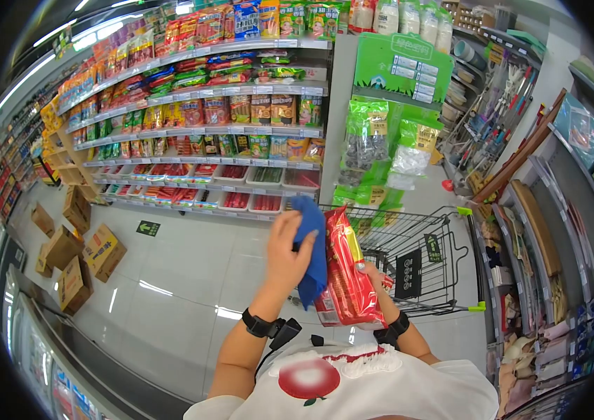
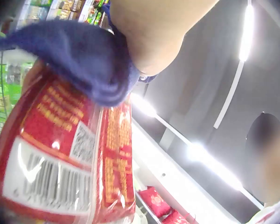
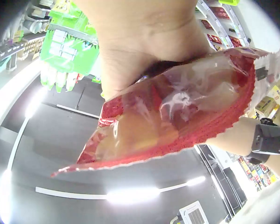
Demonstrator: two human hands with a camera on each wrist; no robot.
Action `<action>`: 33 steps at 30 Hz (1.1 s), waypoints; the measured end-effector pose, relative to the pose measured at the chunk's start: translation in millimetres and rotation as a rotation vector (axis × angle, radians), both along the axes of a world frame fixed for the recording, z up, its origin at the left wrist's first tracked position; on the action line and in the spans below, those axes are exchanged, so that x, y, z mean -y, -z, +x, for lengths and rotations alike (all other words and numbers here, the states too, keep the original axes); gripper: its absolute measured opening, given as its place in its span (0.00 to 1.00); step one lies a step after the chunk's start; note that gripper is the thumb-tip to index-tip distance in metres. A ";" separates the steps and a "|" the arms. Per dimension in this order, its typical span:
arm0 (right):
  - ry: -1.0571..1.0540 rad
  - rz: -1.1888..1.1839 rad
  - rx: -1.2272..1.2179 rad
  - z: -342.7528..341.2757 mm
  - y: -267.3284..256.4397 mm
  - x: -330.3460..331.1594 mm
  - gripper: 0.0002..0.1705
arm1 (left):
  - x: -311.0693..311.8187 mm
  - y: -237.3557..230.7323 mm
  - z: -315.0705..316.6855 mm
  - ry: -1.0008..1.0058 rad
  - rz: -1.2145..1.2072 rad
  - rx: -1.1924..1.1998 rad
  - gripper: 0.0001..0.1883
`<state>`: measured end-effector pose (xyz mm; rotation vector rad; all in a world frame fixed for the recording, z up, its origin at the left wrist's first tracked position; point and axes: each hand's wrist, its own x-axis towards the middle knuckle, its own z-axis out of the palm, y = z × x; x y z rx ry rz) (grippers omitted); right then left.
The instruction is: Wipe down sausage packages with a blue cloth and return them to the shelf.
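A red plastic package is held upright before the chest by my right hand, whose fingers grip its right side. My left hand holds a blue cloth against the package's left side, thumb over the cloth. In the left wrist view the cloth lies along one end of the package, with a barcode showing. The right wrist view shows the right hand on the package, its fingertips hidden behind it.
A wire shopping cart stands just right of the package. Shelves of packaged snacks run across the back, with green bags hanging beside them. Cardboard boxes sit on the floor at left; a shelf of goods lines the right.
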<state>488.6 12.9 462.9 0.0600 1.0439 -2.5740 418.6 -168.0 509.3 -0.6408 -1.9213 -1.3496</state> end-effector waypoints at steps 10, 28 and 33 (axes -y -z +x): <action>0.193 -0.206 -0.081 -20.4 -32.2 -3.7 0.32 | -13.3 31.6 32.0 0.434 -0.163 -0.035 0.16; 0.028 -0.050 0.086 1.7 26.4 -20.4 0.31 | -1.4 35.5 -0.1 -0.038 0.123 0.007 0.14; 0.069 -0.130 0.040 -9.0 16.5 -20.6 0.31 | -10.9 52.2 17.7 -0.031 0.098 0.027 0.15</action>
